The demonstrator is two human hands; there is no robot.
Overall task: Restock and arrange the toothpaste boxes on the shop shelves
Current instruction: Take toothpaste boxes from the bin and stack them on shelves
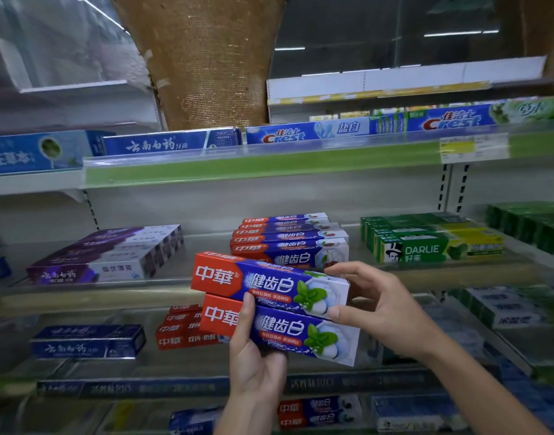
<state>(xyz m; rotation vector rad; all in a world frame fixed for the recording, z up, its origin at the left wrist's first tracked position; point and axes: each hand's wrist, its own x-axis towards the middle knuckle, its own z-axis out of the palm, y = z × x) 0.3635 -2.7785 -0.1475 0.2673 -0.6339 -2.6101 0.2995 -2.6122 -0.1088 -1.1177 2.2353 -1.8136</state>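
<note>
Toothpaste boxes (274,304), two in red and blue, held stacked one on the other in front of the shelves, both tilted down to the right. Gripped the lower box (282,329) from beneath with the left hand (256,356), thumb laid up across its front beside the red end. Pinched the white right end of the upper box (269,282) with the right hand (373,306), fingers curled over the top edge, thumb pressed on the front face. Just behind, on the middle shelf (96,298), found a stack of matching boxes (289,243) lying flat. Flanked well apart by purple boxes (106,255) to the left and green Darlie boxes (432,243) to the right. Above, noted Crest boxes (307,132) lined along the upper shelf (238,167). Below, saw red boxes (184,331) and dark blue boxes (87,340) on the lower shelf (175,386).
</note>
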